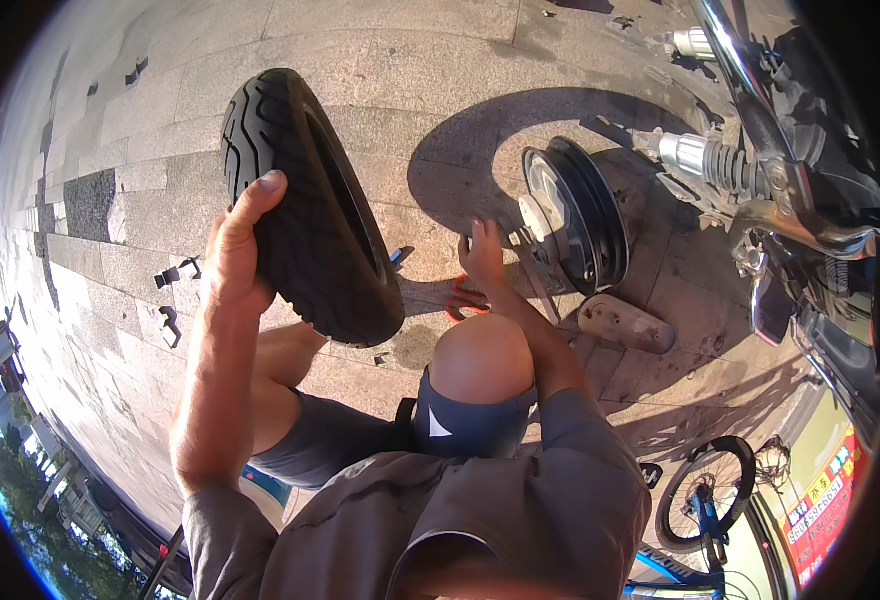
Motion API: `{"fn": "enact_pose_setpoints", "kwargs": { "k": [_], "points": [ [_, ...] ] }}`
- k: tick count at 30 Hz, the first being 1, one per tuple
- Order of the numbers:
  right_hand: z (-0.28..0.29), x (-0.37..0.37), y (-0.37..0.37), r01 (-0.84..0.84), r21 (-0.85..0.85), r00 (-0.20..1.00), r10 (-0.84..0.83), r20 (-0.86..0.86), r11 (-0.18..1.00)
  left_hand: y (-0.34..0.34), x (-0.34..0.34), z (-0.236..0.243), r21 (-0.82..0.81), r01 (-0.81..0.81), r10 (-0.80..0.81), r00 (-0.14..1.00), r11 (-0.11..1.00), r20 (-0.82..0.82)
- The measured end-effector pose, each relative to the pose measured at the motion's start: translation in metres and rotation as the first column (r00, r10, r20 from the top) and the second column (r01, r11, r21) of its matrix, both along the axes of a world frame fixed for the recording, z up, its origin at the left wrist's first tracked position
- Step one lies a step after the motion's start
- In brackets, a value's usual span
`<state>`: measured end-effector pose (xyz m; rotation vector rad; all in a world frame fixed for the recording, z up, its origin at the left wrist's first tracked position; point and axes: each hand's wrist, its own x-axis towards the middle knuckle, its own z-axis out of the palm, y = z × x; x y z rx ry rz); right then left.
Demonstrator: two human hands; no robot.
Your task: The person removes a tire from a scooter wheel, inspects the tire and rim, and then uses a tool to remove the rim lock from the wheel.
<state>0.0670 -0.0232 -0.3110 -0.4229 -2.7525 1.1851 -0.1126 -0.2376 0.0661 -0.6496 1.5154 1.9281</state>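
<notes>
Paved ground, head view: tire raised, wheel to its right.
Left hand grips tire, tilted (thumb pressed on tread); right hand just beside wheel, can't tell if pinching anything.

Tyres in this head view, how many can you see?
2 clearly visible: a black tyre in the left hand and a bicycle tyre at the lower right. Others may be hidden toward the picture's dark right edge.
</notes>
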Motion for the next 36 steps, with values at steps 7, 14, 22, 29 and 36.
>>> {"fn": "enact_pose_setpoints", "kwargs": {
  "k": [7,14,22,29,36],
  "points": [
    [-0.007,-0.096,0.005,0.067,0.267,0.978,-0.117,0.174,0.961,-0.047,0.015,0.005,-0.059,0.011,-0.018,0.994,0.998,-0.109],
    [0.016,0.055,-0.003,-0.204,0.095,0.957,0.178,0.231,0.974,-0.050,0.004,0.005,-0.067,-0.014,0.011,0.999,0.998,-0.051],
    [0.005,0.183,0.041,0.044,0.364,0.898,-0.197,0.393,0.930,-0.033,-0.003,-0.007,0.093,0.042,-0.042,0.999,0.995,-0.010],
    [0.006,0.227,0.042,-0.157,0.356,0.865,-0.046,0.500,0.921,-0.010,-0.001,-0.005,0.127,-0.001,0.005,0.999,0.992,-0.031],
    [0.020,0.242,0.047,-0.195,0.336,0.801,-0.048,0.596,0.922,0.004,0.000,-0.008,0.111,0.102,-0.104,0.995,0.989,0.009]
  ]
}}
